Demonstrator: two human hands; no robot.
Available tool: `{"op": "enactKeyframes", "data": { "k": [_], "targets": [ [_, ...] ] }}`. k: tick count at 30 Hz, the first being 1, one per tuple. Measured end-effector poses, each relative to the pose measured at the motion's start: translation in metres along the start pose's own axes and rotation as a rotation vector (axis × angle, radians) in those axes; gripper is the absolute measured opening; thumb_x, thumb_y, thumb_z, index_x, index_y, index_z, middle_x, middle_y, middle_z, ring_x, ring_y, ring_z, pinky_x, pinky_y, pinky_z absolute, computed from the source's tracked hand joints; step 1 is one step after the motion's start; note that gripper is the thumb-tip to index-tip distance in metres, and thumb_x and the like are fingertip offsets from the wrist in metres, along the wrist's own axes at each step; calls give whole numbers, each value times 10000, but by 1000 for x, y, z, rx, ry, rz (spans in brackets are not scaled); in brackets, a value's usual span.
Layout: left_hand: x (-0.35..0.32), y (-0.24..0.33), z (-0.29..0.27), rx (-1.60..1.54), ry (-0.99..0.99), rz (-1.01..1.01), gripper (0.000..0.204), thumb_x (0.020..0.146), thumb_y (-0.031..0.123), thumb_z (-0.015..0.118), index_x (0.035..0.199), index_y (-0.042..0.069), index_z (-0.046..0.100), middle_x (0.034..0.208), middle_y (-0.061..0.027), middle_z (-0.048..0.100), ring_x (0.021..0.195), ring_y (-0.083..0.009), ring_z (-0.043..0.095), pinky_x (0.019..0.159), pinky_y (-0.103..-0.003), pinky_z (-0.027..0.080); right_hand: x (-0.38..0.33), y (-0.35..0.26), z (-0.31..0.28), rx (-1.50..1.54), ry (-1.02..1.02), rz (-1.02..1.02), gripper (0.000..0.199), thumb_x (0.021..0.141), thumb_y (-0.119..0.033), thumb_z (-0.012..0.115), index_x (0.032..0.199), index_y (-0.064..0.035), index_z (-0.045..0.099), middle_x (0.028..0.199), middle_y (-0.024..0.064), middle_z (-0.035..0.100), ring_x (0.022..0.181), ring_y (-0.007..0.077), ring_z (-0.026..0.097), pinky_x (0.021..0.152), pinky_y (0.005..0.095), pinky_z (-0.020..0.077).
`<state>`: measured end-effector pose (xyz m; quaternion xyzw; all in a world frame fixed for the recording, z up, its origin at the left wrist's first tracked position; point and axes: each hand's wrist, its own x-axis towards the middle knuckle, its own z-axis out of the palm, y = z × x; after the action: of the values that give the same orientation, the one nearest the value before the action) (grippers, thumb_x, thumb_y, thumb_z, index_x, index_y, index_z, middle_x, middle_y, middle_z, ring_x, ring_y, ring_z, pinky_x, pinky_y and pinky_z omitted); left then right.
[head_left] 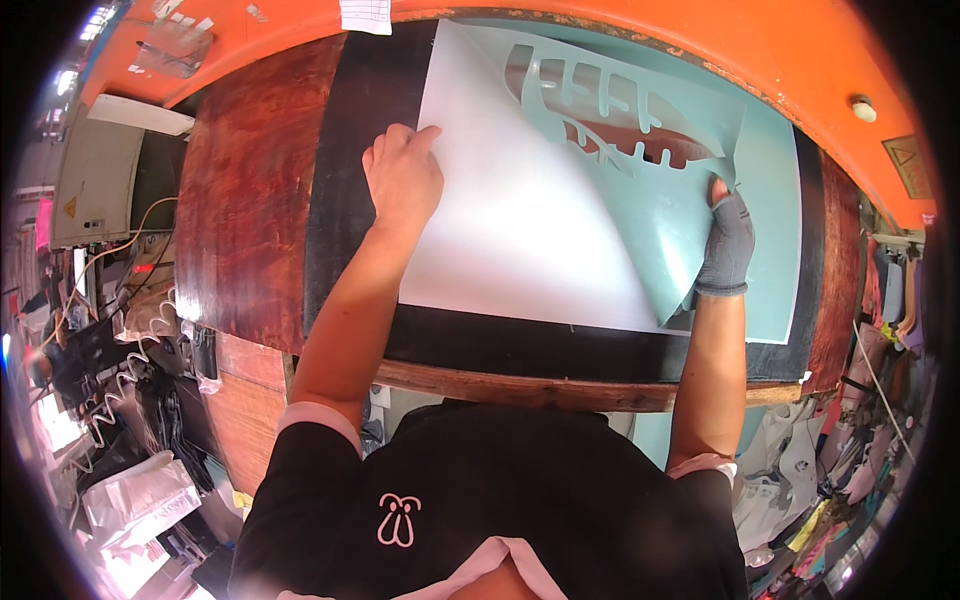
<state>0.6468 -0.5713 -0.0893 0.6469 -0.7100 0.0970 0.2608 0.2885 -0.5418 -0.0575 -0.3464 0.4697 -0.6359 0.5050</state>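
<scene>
A large pale green sheet (765,270) with finger-like cut-outs lies on a black board (470,340). Its left part is lifted and curls over, and reddish brown shows through the openings. To its left spreads a smooth, glossy white sheet (510,220); I cannot tell whether it is a separate layer. My right hand (728,240), in a grey fingerless glove, grips the curled green sheet near its right side, thumb on top and the other fingers hidden. At the white sheet's left edge rests my bare left hand (405,175), thumb and fingers apart, holding nothing.
An orange machine frame (640,25) runs along the far side of the board. Reddish-brown wooden panels (245,190) flank it, and a wooden edge (500,385) lies nearest me. Cables and a grey cabinet (95,190) stand left; cut scraps (785,460) hang at lower right.
</scene>
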Motion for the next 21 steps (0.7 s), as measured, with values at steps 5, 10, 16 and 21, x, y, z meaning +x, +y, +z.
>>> {"op": "enactKeyframes", "data": {
  "k": [5,10,16,21],
  "targets": [
    [-27,-26,-11,4,-59,-94,250,782,29,579,985,122,692,899,-50,560,880,-263,541,784,-398,421,-6,-4,12,-253,17,-40,256,919,-238,574,1040,-24,648,912,17,623,816,93,540,739,259,444],
    [-76,-56,-46,-229,46,-143,249,790,22,576,1024,70,648,988,-116,570,941,-305,548,819,-410,438,-96,14,78,-670,-491,-413,265,796,-246,687,992,-67,675,1052,107,637,876,225,600,760,350,491],
    [-88,-41,-84,-470,86,-113,250,823,27,566,1069,27,612,1043,-161,569,962,-334,552,853,-400,444,-144,19,103,-945,-953,-567,301,744,-208,717,981,-53,613,942,109,615,906,319,568,803,414,471],
    [-85,7,-89,-402,-99,191,392,847,150,604,1229,78,555,1278,-134,492,1190,-319,449,1008,-455,341,-159,-5,60,-1060,-572,-561,245,759,-161,675,973,-61,609,955,122,616,844,347,582,733,406,485]
  ]
}}
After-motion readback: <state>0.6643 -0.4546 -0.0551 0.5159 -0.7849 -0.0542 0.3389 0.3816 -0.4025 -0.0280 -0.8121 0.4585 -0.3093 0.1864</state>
